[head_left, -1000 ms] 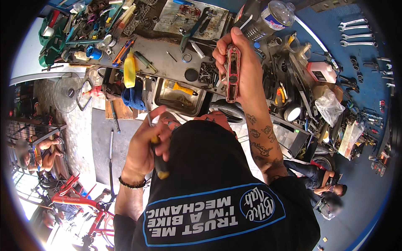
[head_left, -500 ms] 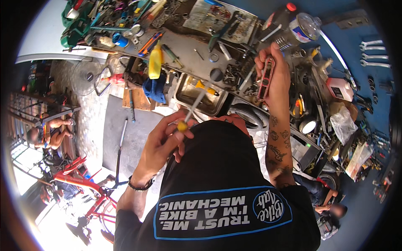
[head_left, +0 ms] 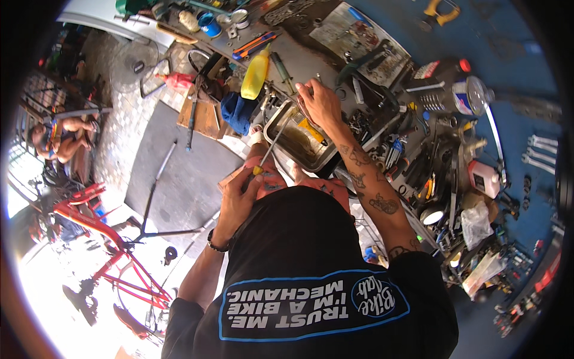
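- The left hand (head_left: 239, 200) was closed around the yellow handle of a screwdriver (head_left: 270, 149), low in front of the chest.
- The screwdriver's thin shaft slanted up and away from that hand, its tip reaching toward the near edge of the metal tray (head_left: 281, 140).
- The right hand (head_left: 320, 105) was stretched out over the workbench (head_left: 311, 57), just above the tray's far rim.
- Its fingers were curled together, pinching a small metal part; what the part was could not be told.
- The right forearm, tattooed, ran down from that hand toward the lower right.
- The tray sat at the front edge of the bench, with a yellow-handled tool lying inside it.
- A yellow squeeze bottle (head_left: 255, 75) stood left of the right hand, near the bench's front edge.
- A blue rag (head_left: 237, 113) hung just below the bottle, beside the tray.
- A clear jar with a red cap (head_left: 463, 93) lay on its side, well to the right of the right hand.
- Loose tools and small parts crowded the bench to the right of the tray.
- A red bike frame (head_left: 101, 239) lay on the floor at lower left, well apart from both hands.
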The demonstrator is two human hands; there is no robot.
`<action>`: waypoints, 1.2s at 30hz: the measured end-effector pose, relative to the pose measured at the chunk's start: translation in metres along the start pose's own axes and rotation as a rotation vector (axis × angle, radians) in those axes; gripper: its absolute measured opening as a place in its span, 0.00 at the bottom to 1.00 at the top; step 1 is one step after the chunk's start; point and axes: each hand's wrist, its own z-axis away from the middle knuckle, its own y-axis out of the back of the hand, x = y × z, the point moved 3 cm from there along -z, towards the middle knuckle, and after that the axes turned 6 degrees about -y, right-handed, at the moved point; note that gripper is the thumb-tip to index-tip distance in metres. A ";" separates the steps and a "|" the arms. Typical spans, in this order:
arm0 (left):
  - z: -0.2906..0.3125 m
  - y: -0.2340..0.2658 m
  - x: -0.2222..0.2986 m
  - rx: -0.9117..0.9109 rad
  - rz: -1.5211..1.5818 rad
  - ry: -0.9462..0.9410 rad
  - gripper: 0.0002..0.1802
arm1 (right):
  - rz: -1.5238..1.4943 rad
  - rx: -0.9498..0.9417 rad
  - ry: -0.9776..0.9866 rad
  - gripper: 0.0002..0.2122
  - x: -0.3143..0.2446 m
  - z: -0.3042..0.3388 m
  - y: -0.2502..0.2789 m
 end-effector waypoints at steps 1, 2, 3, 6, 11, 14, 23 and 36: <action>0.000 0.000 -0.008 0.011 0.002 0.065 0.20 | 0.022 0.019 0.072 0.20 -0.005 -0.005 -0.010; -0.001 0.001 -0.013 0.044 0.029 0.010 0.19 | 0.051 0.030 0.131 0.18 -0.009 -0.010 -0.018; -0.001 0.003 -0.019 0.067 0.057 0.000 0.19 | 0.075 0.044 0.192 0.16 -0.012 -0.014 -0.023; -0.009 0.008 -0.038 0.056 0.122 0.016 0.18 | 0.094 0.010 0.214 0.15 -0.012 -0.026 -0.032; -0.036 0.017 -0.060 0.017 0.130 -0.103 0.20 | 0.183 0.006 0.227 0.12 -0.011 -0.034 -0.035; -0.049 0.023 -0.070 -0.024 0.099 -0.102 0.20 | 0.293 -0.017 0.198 0.12 -0.012 -0.035 -0.037; -0.059 0.053 -0.054 0.112 0.121 -0.246 0.22 | 0.236 -0.038 0.146 0.18 -0.012 -0.034 -0.033; 0.021 0.044 -0.008 0.485 0.113 -0.231 0.20 | 0.045 -0.146 0.175 0.22 -0.004 -0.022 -0.021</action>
